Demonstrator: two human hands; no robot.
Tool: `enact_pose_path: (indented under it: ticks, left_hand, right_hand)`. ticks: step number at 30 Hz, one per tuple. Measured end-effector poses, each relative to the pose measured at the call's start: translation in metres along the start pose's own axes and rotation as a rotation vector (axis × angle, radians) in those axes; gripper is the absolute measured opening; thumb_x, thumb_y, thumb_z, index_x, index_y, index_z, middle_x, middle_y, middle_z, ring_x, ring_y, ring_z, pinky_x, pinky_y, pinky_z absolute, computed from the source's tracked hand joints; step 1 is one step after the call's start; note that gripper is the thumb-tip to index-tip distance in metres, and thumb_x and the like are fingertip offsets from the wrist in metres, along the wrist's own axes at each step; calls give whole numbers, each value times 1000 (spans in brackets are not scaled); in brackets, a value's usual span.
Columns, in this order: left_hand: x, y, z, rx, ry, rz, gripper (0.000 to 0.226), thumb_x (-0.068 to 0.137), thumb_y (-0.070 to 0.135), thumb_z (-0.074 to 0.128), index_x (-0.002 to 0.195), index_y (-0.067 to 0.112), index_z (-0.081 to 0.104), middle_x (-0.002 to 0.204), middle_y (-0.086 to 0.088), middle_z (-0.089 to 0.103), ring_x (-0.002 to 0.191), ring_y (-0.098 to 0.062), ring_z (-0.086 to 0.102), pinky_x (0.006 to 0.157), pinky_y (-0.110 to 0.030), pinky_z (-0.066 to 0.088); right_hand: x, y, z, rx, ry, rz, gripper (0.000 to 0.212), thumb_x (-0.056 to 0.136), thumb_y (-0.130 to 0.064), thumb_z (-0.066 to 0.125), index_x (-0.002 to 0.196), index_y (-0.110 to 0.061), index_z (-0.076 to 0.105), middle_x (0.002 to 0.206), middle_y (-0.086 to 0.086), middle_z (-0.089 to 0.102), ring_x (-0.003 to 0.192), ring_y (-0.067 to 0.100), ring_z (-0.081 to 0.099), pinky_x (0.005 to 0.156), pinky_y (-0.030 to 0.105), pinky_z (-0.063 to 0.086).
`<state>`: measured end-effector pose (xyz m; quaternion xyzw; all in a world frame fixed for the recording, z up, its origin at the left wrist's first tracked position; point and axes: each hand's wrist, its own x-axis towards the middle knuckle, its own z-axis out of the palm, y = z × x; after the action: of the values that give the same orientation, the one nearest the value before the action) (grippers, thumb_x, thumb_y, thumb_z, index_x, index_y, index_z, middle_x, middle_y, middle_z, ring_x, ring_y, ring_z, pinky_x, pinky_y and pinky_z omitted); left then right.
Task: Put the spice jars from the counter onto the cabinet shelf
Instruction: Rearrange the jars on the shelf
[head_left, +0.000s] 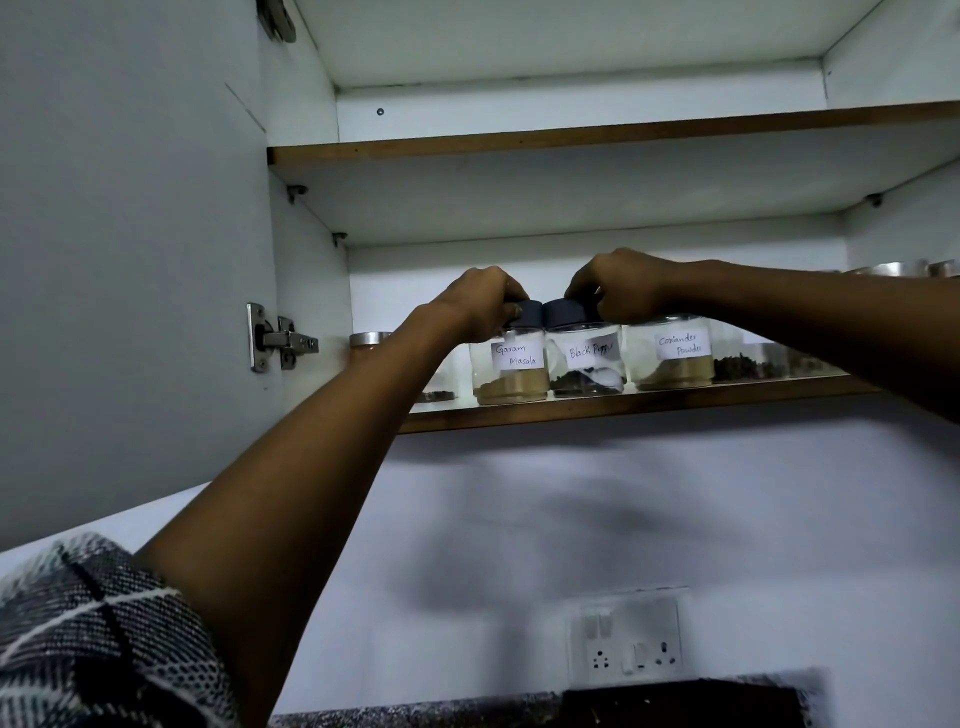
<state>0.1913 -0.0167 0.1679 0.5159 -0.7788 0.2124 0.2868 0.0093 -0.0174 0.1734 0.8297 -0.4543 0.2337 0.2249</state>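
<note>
Head view: left hand (480, 301) grips the garam masala jar (510, 366) lid, right hand (618, 291) the black pepper jar (587, 361) lid — set both flat on the shelf (649, 402), labels forward, then release.

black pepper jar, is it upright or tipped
Upright: the Black Pepper jar stands flat on the cabinet shelf, dark lid on top, held by the right hand.

Dark blue-grey jar lids (566, 312), white handwritten labels (518, 356), plaid sleeve (98, 634)
</note>
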Motion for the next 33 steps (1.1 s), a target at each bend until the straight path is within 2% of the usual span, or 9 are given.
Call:
enact_pose_path:
  ticks: [11,19,24,26,30,33]
  left_hand:
    - [16,-27,24,-65,23,-39,31,98,9,45,124,12,61,121,-11,65,108,-26,57,81,-24,39]
    - [33,-50,42,-91,15,-73,33,98,7,43,126,11,60,125,-11,63,111,-26,56,82,-23,38]
    - [44,-63,55,-110,28,-110,34,98,6,43,127,10,59,126,-12,62,113,-27,56,85,-24,40]
    - [48,-68,61,-88,20,-113,34,98,5,42,127,11,60,127,-11,62,114,-27,55,89,-27,41]
    - [62,-82,74,1,-21,-104,39,96,0,39,123,15,61,122,-8,64,110,-27,56,81,-27,38]
    - [70,-92,82,46,-39,-110,46,93,-5,36,127,17,58,125,-7,62,111,-27,54,83,-26,36]
  right_hand:
    - [18,4,21,-7,27,-16,34,84,-1,48,113,-7,64,115,15,66,107,34,56,92,43,47]
    - [41,7,48,-9,86,7,41,80,1,48,117,-10,61,116,14,63,108,34,52,81,34,41]
    - [58,10,68,28,117,-12,37,79,4,47,112,-8,61,111,14,64,103,34,53,72,31,36]
    - [66,11,76,35,122,-19,35,79,4,47,109,-7,61,109,15,65,101,34,53,71,31,35]
    - [87,14,94,42,127,-12,33,80,3,48,109,-7,60,109,14,65,101,33,55,73,32,39]
    - [101,18,107,64,131,0,36,79,3,49,112,-9,59,110,13,65,102,32,55,74,32,40]
